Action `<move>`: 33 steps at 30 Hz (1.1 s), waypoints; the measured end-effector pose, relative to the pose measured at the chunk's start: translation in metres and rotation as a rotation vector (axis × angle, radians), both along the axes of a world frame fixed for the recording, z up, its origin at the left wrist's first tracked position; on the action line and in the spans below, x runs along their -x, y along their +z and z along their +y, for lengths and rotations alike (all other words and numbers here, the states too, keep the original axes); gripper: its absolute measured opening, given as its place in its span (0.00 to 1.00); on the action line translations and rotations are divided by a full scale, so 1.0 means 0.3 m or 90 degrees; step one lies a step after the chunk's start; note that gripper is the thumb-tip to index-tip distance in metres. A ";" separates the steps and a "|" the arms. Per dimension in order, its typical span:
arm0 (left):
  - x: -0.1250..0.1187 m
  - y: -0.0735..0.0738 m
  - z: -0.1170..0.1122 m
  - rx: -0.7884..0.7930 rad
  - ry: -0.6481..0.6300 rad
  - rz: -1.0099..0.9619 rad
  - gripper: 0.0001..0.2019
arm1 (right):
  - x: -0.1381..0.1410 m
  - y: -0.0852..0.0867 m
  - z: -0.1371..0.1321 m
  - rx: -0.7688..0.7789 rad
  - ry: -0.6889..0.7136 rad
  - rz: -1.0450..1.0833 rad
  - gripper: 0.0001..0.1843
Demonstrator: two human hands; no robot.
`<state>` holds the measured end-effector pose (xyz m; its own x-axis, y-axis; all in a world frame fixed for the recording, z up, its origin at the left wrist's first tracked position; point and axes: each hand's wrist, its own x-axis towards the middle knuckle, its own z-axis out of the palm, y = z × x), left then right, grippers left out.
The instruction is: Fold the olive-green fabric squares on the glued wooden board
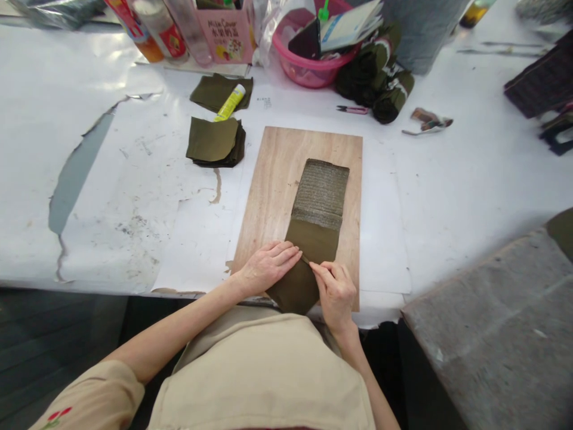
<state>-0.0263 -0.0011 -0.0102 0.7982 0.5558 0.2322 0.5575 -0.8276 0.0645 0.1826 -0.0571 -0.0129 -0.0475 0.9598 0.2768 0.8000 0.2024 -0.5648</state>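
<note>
An olive-green fabric piece [308, 251] lies on a wooden board [277, 179], with a grey woven patch [321, 192] over its far end. My left hand [267, 266] rests flat on the near part of the fabric, fingers stretched out and together. My right hand [335, 291] is closed in a pinch on the fabric's fold line right beside the left fingertips. The near end of the fabric hangs toward the table edge between my hands.
A stack of olive fabric squares [215, 142] and a yellow glue stick [230, 103] lie to the far left of the board. A pink basin [313, 54], rolled dark fabric [380, 74], small pink scissors [353, 110] and bottles [156, 27] stand at the back. A grey felt slab [492, 334] sits at right.
</note>
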 end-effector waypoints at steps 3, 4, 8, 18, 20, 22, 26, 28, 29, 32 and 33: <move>0.000 0.004 -0.003 0.010 0.008 0.004 0.17 | -0.011 0.002 -0.007 -0.001 0.006 -0.009 0.11; 0.000 0.005 -0.003 0.014 0.010 0.007 0.17 | -0.012 0.002 -0.009 0.001 0.007 -0.014 0.11; 0.002 0.007 -0.006 0.019 0.013 0.019 0.17 | -0.011 -0.005 -0.014 0.012 0.010 -0.029 0.12; -0.023 0.025 0.004 0.011 -0.035 0.054 0.16 | -0.034 -0.002 -0.019 0.019 0.030 -0.048 0.13; -0.030 0.032 0.007 0.020 -0.040 0.057 0.17 | -0.043 -0.002 -0.022 0.016 0.033 -0.049 0.13; -0.032 0.038 0.010 0.019 -0.042 0.056 0.17 | -0.050 -0.004 -0.027 0.017 0.035 -0.050 0.13; -0.029 0.042 0.012 0.012 -0.044 0.071 0.18 | -0.059 -0.015 -0.036 0.019 0.036 -0.058 0.13; -0.028 0.043 0.012 0.014 -0.047 0.075 0.18 | -0.062 -0.019 -0.039 0.017 0.040 -0.064 0.13; -0.028 0.044 0.011 0.016 -0.047 0.075 0.19 | -0.064 -0.019 -0.040 0.015 0.040 -0.068 0.14; -0.033 0.049 0.005 0.016 -0.041 0.075 0.18 | -0.068 -0.017 -0.045 0.008 0.038 -0.078 0.14; -0.036 0.050 0.003 0.013 -0.039 0.075 0.18 | -0.070 -0.015 -0.047 0.008 0.037 -0.081 0.14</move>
